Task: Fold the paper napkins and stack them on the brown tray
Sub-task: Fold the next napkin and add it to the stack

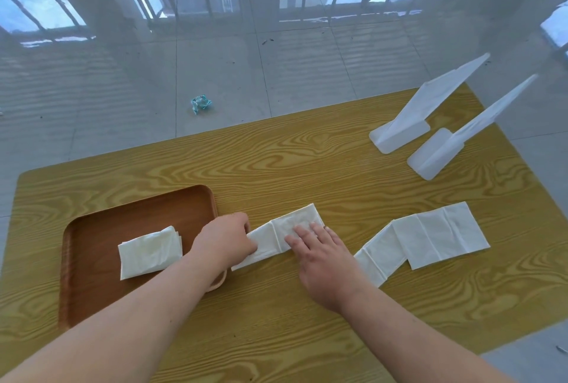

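A brown tray (92, 290) lies at the table's left with one folded white napkin (149, 252) on it. Just right of the tray, a long white napkin (278, 233) lies partly folded on the wood. My left hand (226, 239) pinches its left end with closed fingers. My right hand (322, 256) presses flat on its right part, fingers spread. Further right lies another napkin (430, 235), unfolded into a creased strip, with neither hand touching it.
Two white plastic stands (408, 124) (445, 149) rise at the table's far right. The wooden table (307, 161) ends a little beyond them. A crumpled blue wrapper (200, 103) lies on the tiled floor beyond the far edge.
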